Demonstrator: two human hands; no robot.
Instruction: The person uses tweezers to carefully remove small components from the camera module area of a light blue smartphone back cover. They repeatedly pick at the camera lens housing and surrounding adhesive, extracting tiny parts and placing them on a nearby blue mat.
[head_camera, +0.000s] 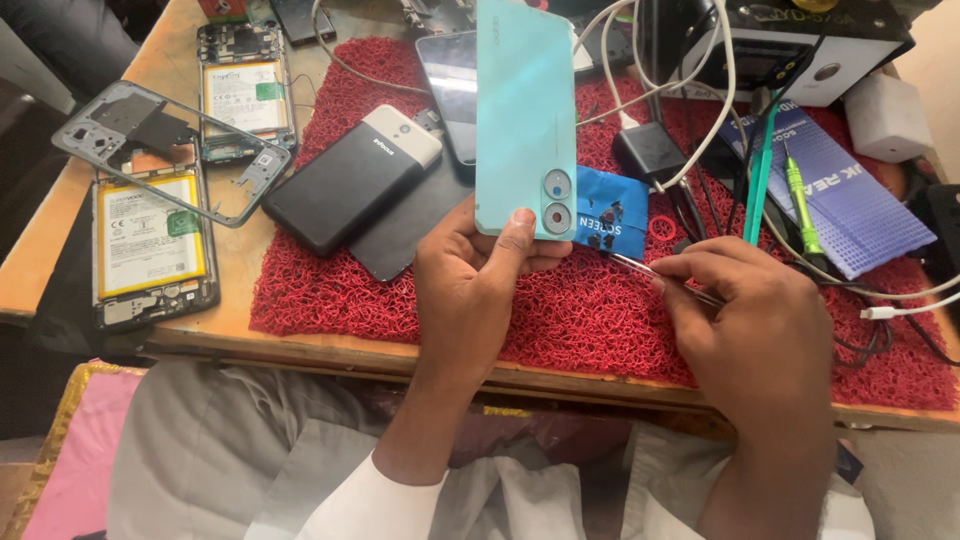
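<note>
Red looped mat (600, 310) | left hand (470, 270): glossy mint phone (522, 110) | right hand (745, 310): thin, probably metal tweezers (655, 272)

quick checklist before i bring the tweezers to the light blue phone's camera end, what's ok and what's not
1. Left hand grips the light blue phone at its lower end, thumb beside the camera lenses: ok.
2. Phone back faces the camera, lenses in plain view: ok.
3. Right hand holds the tweezers, tips pointing toward the phone but apart from it: ok.
4. Whether the tweezer tips carry anything: cannot tell.
5. Space around the phone: blue sachet and black charger lie just behind it on the red mat, crowded: not ok.
6. Cables trail near the right hand: not ok.
</note>
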